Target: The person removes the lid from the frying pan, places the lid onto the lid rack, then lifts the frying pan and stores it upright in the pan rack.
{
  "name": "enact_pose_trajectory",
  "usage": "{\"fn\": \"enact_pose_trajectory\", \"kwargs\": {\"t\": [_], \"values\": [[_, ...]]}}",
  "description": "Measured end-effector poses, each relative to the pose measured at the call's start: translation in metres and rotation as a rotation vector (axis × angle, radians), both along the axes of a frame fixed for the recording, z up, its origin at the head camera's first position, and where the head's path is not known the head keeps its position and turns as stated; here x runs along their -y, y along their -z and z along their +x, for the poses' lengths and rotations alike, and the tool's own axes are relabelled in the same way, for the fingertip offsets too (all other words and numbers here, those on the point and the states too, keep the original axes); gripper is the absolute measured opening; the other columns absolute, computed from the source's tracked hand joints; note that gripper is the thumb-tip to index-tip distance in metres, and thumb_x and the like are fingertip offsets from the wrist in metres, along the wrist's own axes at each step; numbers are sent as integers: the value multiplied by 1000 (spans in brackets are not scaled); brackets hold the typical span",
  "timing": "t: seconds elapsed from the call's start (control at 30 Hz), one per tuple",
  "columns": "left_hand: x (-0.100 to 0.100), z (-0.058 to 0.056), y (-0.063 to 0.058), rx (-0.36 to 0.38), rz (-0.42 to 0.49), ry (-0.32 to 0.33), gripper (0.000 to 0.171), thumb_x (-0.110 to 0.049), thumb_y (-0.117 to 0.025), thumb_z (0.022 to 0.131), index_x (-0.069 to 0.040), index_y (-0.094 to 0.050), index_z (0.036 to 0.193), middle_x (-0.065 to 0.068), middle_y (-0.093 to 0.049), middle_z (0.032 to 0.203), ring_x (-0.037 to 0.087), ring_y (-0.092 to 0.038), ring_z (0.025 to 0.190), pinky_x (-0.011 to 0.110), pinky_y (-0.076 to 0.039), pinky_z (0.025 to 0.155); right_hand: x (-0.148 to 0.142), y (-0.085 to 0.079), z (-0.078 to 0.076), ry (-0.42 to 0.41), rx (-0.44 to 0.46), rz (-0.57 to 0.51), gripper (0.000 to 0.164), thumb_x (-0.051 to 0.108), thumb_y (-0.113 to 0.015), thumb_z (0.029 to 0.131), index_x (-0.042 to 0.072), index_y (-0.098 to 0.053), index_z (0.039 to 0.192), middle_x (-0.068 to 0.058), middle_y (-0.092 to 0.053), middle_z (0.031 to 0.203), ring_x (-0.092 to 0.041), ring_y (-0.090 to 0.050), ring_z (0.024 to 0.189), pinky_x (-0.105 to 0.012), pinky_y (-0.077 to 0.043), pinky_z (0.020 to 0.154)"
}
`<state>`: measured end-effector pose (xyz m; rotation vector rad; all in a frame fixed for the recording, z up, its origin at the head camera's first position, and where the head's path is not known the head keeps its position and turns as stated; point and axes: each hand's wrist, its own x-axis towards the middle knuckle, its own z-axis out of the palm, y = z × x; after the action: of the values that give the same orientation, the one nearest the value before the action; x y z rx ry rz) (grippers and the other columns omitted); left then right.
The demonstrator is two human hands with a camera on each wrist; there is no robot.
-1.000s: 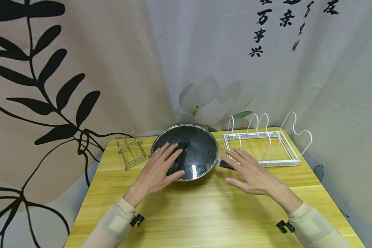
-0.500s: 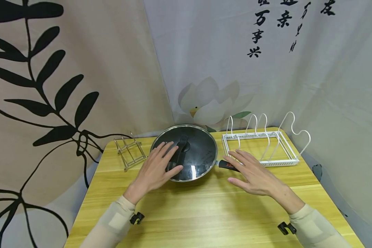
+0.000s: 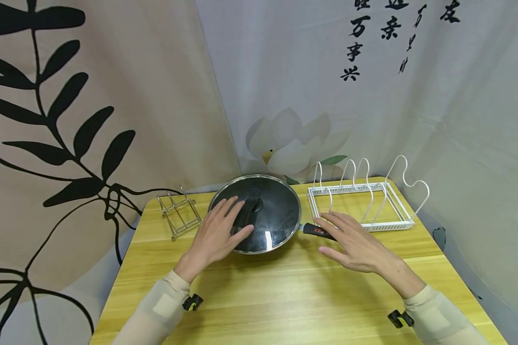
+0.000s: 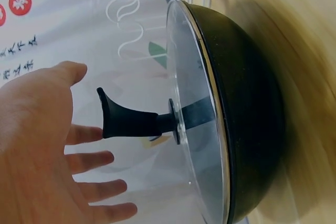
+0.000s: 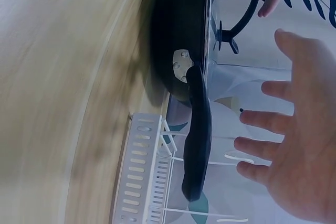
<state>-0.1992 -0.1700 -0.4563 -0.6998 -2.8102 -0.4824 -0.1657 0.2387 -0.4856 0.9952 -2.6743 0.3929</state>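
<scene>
A black frying pan (image 5: pixel 173 30) with a long black handle (image 5: pixel 197 140) stands on the wooden table, covered by a glass lid (image 3: pixel 280 206). The lid has a black upright knob handle (image 4: pixel 131 120). My left hand (image 3: pixel 217 232) hovers above the lid's left side, fingers spread, close to the lid handle; the left wrist view shows no grip on it. Over the pan handle's outer end, my right hand (image 3: pixel 356 244) hangs with its fingers extended. In the right wrist view a gap separates that hand (image 5: pixel 299 129) from the pan handle.
On the right of the table is a white wire rack (image 3: pixel 384 225) with tall curved dividers. A small metal wire rack (image 3: pixel 185 225) stands at the left. Behind the wooden table (image 3: pixel 285 302) hangs a printed curtain (image 3: pixel 164 96).
The left hand has eased slightly left of the lid handle. The right hand has shifted slightly right relative to the pan, leaving more of the pan handle showing. The head view has turned a little.
</scene>
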Motion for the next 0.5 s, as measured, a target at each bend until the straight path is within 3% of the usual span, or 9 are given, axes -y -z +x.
{"fn": "enact_pose_trajectory", "kwargs": {"t": [0.5], "values": [[-7,-6,-3,68,43,-83,81,-59,-67,109,-6,-50,168,25,-48,175,52,-47,162,71,-43,131,-10,6,1,54,34,30,68,46,-73,109,2,-61,158,-25,-65,158,-49,-62,148,-68,-50,124]]}}
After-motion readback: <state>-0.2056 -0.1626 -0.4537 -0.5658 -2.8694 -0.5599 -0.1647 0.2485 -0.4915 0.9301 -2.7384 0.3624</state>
